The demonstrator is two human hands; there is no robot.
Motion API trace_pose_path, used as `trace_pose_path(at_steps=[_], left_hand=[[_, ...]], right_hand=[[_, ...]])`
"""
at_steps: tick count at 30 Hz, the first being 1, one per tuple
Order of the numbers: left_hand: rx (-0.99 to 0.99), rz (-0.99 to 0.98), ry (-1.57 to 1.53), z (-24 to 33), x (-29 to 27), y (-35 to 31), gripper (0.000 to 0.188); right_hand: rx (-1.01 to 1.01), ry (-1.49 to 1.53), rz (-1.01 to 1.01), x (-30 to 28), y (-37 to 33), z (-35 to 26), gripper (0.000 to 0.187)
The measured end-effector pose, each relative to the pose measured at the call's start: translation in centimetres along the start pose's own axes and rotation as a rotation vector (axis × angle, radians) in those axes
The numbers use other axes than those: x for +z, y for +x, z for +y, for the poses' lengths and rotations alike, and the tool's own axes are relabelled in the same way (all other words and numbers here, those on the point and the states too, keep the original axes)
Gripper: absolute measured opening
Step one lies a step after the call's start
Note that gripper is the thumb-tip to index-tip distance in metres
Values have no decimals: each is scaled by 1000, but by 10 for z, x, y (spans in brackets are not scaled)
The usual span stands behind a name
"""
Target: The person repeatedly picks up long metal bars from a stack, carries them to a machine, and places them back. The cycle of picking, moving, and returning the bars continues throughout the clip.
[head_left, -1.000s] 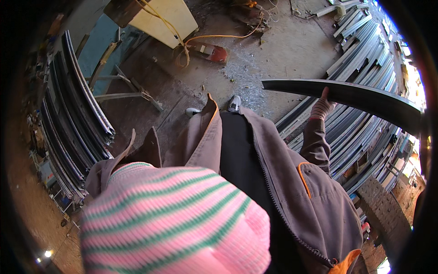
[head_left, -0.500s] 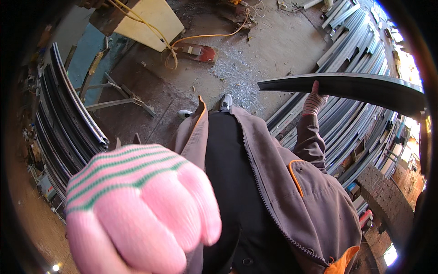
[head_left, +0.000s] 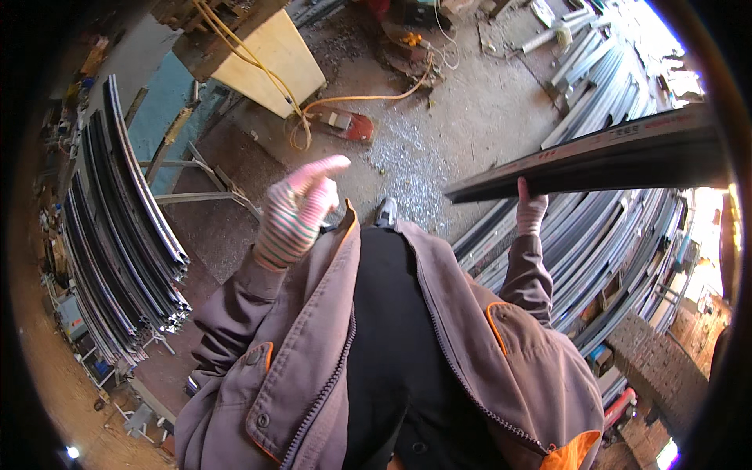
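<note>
In a pink glove with green stripes, my left hand (head_left: 298, 213) is raised in front of my open jacket. One finger stretches to the right, the others look partly bent, and I see nothing in it. My right hand (head_left: 533, 210), in a similar striped glove, grips a long dark metal profile (head_left: 595, 163) from below near its inner end. The profile has a pale strip along its upper face and tilts upward to the right, where its far end runs out at the rim of the view. The fingers behind it are partly hidden.
A large stack of long metal profiles (head_left: 580, 235) lies on the right. Dark profiles (head_left: 129, 235) rest side by side on supports at the left. Ahead are a red tool (head_left: 348, 125), a yellow cable (head_left: 376, 97), a cream box (head_left: 270, 66) and shiny shavings (head_left: 411, 160) on the floor.
My left hand has dropped away from close to the camera to waist level, one finger now extended. The profile in my right hand has tilted, showing more of its pale face.
</note>
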State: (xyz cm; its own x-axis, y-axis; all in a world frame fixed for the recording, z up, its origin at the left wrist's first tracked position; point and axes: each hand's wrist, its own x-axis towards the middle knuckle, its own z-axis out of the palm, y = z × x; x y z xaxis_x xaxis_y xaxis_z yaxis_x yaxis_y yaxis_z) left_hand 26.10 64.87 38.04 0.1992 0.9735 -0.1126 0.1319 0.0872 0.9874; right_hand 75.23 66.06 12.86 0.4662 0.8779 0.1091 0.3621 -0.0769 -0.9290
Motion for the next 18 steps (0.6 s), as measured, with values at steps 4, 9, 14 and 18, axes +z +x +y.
trace_pose_path(at_steps=[4,9,14,18], left_hand=[[-21,-102,62,-28,13,6,35],[-7,-99,156,-52,11,20,40],[-79,-76,55,-81,-9,58,44],[-107,-5,-129,-108,-33,106,46]], right_hand=[[-9,-40,-189,11,-6,-17,39],[79,135,-323,44,-27,-26,51],[72,-53,-344,77,-54,-26,64],[108,-87,-374,91,-74,-30,61]])
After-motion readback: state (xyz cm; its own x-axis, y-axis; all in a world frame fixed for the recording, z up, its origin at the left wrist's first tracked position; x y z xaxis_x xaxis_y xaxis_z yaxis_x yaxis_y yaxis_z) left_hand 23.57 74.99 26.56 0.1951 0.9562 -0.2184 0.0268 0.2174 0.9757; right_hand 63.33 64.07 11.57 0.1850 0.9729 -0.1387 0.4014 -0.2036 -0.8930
